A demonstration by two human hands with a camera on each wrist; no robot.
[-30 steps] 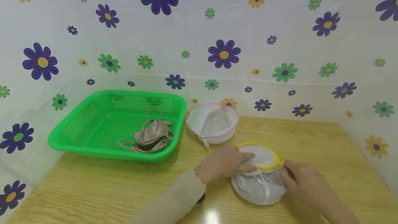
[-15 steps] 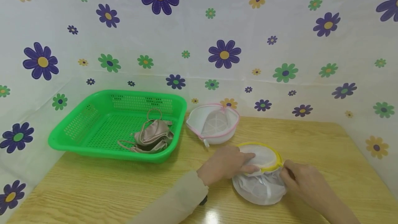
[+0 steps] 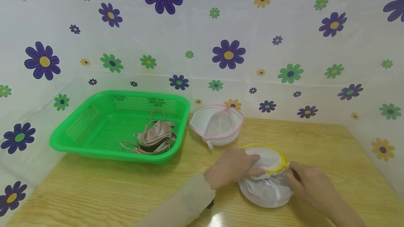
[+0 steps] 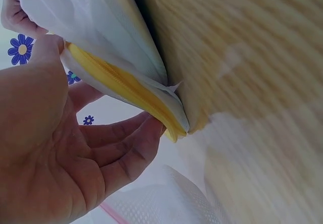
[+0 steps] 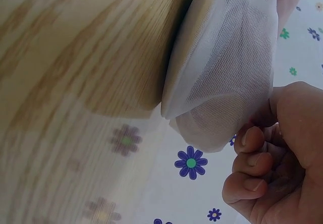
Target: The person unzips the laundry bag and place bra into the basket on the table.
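Note:
A white mesh laundry bag (image 3: 267, 193) with a yellow zipper (image 4: 116, 80) lies on the wooden table at the right. My left hand (image 3: 231, 167) holds its far left side, with the thumb and index finger spread over the mesh top; in the left wrist view, fingers reach round the zippered edge. At the right end of the zipper, my right hand (image 3: 312, 183) pinches the bag's edge with its fingers curled. Whether it holds a zipper pull is hidden by the fingers. The bag's inside cannot be made out.
A second mesh laundry bag (image 3: 217, 141) with pink trim stands unzipped behind the left hand. On the left, a green plastic basket (image 3: 185, 122) holds a crumpled taupe satin garment (image 3: 157, 134) with thin straps. A flower-printed white sheet (image 3: 195, 31) hangs behind the table (image 3: 110, 188).
The left hand and the yellow-zippered bag have shifted slightly to the right. The right hand keeps almost the same place at the zipper's end.

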